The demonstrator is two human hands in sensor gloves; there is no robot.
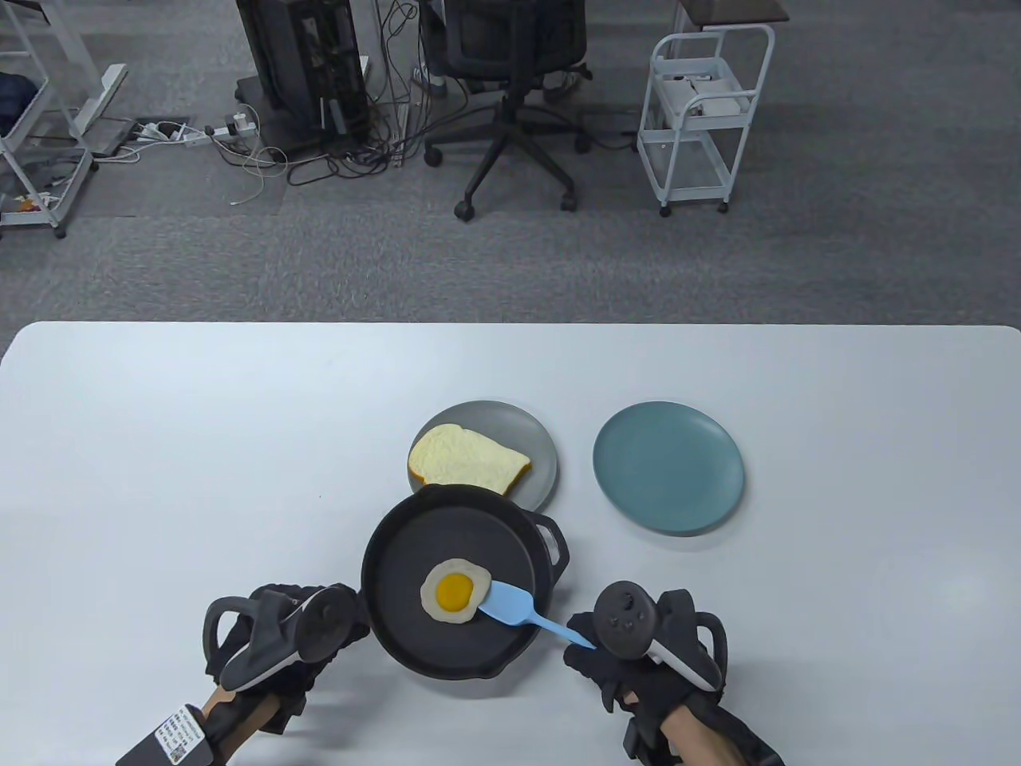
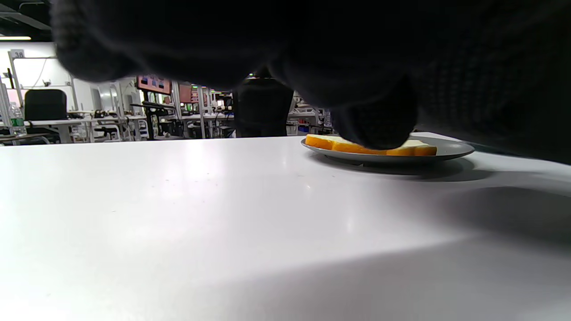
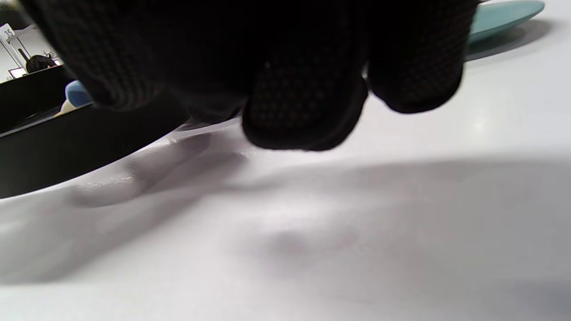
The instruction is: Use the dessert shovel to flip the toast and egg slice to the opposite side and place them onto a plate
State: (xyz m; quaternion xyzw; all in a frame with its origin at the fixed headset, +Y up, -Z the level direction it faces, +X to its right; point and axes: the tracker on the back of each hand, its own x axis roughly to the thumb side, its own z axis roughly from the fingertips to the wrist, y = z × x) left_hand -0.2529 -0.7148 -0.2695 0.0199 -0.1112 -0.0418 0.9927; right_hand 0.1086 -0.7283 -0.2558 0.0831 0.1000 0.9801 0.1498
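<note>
Your left hand [image 1: 279,630] sits at the pan's [image 1: 399,558] 9 o'clock rim; whether it grips the rim, you cannot tell. The egg slice [image 1: 455,592] lies yolk-up in the pan. At 12 o'clock the toast [image 1: 467,467] rests on the grey plate [image 1: 542,459]. The blue dessert shovel [image 1: 514,606] has its blade touching the egg's 3 o'clock edge, with your right hand [image 1: 638,646] gripping its handle. A teal plate [image 1: 668,467] sits at 2 o'clock on the desk [image 1: 159,479].

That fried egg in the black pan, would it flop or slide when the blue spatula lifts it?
The egg slice lies thin and flat, so it probably droops over the edges of the dessert shovel. It looks small and likely light. On the smooth pan it may skid ahead of the blade rather than ride up.
</note>
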